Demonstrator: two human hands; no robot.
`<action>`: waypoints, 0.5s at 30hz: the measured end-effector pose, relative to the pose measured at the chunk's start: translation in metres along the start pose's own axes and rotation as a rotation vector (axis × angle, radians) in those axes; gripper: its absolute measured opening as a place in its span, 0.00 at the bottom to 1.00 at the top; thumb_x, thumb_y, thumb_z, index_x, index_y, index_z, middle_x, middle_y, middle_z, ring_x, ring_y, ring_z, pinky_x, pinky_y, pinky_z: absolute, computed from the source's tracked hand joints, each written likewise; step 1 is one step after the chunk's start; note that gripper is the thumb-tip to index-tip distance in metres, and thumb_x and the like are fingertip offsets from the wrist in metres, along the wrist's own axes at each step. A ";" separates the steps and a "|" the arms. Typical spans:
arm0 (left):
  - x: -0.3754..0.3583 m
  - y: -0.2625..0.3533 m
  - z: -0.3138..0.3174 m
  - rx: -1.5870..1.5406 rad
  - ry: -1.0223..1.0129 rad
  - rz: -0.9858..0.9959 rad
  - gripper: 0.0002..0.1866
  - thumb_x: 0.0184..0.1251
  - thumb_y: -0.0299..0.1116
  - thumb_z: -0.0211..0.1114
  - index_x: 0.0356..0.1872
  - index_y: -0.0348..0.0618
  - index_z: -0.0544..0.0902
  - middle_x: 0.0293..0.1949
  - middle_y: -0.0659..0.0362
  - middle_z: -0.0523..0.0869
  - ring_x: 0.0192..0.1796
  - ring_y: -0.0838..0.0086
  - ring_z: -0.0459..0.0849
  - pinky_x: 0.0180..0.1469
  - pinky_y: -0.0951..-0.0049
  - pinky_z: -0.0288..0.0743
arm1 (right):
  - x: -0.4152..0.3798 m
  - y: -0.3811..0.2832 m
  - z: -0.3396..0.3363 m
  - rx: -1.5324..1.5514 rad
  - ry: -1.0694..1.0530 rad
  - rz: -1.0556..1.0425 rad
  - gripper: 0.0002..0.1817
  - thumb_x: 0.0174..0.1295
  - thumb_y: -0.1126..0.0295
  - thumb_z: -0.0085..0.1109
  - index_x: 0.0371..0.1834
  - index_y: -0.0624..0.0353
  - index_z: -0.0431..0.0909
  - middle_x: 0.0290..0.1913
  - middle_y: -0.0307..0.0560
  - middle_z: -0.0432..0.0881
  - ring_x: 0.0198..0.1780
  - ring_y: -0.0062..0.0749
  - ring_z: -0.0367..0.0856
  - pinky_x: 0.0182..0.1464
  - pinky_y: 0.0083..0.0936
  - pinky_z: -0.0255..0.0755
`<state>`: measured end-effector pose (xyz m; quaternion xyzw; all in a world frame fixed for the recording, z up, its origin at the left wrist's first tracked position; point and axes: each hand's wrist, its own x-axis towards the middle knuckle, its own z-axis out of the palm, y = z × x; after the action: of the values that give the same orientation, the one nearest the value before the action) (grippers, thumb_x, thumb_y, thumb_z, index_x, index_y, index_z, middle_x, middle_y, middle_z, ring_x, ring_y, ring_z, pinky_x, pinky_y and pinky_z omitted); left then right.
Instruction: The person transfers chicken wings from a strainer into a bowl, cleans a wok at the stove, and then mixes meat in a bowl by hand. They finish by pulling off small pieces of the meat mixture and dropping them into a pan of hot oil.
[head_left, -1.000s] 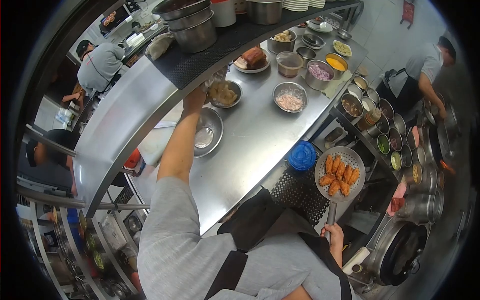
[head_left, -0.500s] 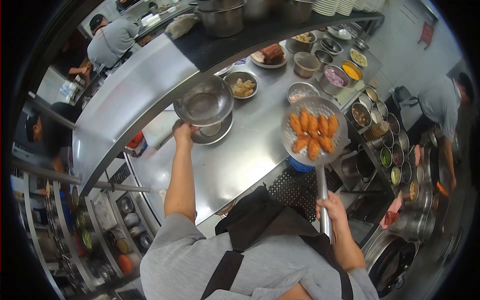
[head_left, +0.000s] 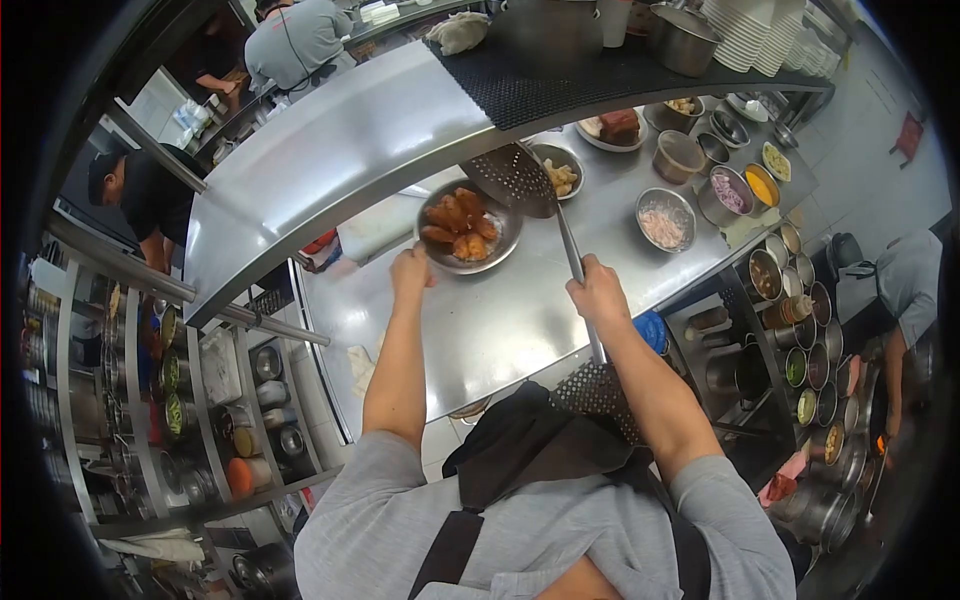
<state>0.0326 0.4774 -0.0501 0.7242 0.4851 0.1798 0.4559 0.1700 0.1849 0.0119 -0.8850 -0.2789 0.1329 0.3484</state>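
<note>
A metal bowl (head_left: pixel 505 250) holding browned fried pieces (head_left: pixel 463 218), which look like chicken wings, is at the left of the steel counter. My left hand (head_left: pixel 410 272) is closed at its near left rim, fingers curled; the exact grip is partly hidden. My right hand (head_left: pixel 598 292) is wrapped round the long handle of a perforated metal skimmer (head_left: pixel 512 180). The skimmer's head is tilted beside and above the bowl's far right edge, with no pieces visible on it. Partly behind the skimmer is a bowl of pale chunks (head_left: pixel 560 172).
A steel shelf (head_left: pixel 330 170) curves over the counter's far side. To the right are a bowl of pale pink shreds (head_left: pixel 663 222), a pot of chopped onion (head_left: pixel 728 192) and several ingredient containers. A co-worker in grey (head_left: pixel 905 285) stands far right; another in black (head_left: pixel 150 205) is at left.
The fried pieces have gone from the skimmer into the metal bowl. My right hand has swung the skimmer left and forward. The perforated bowl my left hand held is no longer distinguishable.
</note>
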 end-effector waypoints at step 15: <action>-0.191 0.018 0.148 0.601 -1.510 0.219 0.19 0.59 0.48 0.63 0.30 0.39 0.81 0.18 0.57 0.80 0.17 0.74 0.77 0.20 0.73 0.70 | -0.330 0.159 -0.053 0.998 0.129 0.873 0.06 0.49 0.77 0.54 0.30 0.65 0.70 0.17 0.48 0.75 0.12 0.32 0.74 0.14 0.28 0.69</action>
<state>0.0575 0.2376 -0.0773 0.7846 0.0013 -0.4504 0.4261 -0.0102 -0.1330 -0.0463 -0.6555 0.2212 0.3215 0.6466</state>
